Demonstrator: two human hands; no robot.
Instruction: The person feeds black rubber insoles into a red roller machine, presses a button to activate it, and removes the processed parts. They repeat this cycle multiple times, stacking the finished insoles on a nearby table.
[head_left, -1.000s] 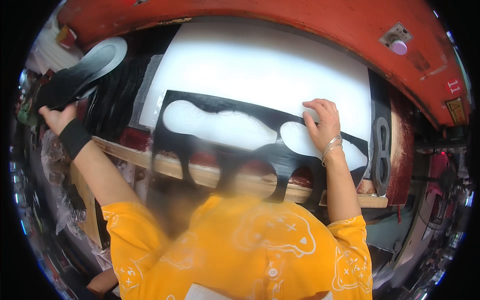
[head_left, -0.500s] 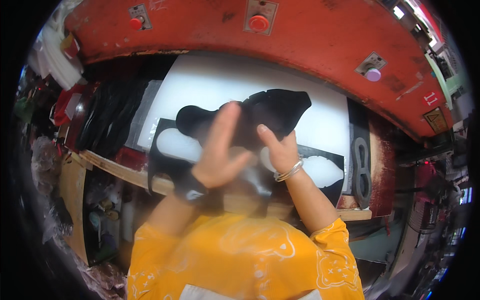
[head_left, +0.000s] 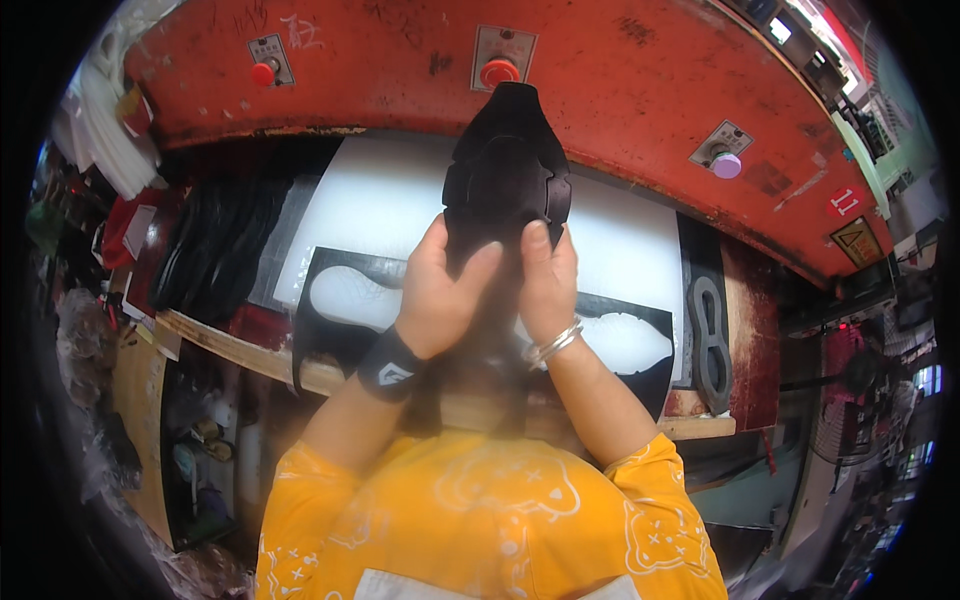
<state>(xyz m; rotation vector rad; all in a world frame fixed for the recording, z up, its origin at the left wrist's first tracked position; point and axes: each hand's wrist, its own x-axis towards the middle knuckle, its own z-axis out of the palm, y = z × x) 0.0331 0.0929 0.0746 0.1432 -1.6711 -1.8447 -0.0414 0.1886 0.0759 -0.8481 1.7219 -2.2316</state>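
Both my hands hold a black sole-shaped sheet piece (head_left: 506, 165), its narrowing end pointing away from me. Notches show along its edges, and layered edges on its right side suggest more than one piece. My left hand (head_left: 436, 298) grips its near left side, the thumb lying on top. On the right side, my right hand (head_left: 548, 285) is closed round it, thumb also on top. Below, a black sheet with sole-shaped cutouts (head_left: 318, 325) lies on a white board (head_left: 370, 190). The held piece's near end is blurred and partly hidden between my hands.
A red machine beam (head_left: 390, 70) with push buttons spans the far side. At the right lies a grey sole-shaped ring (head_left: 712, 345), probably a cutting die. Black strip-like pieces (head_left: 220, 245) are piled at the left. A wooden table edge (head_left: 240, 350) runs nearest me.
The black piece has swung from lying crosswise to pointing away from me. My left hand, raised and apart before, now grips its left side. My right hand keeps its hold.
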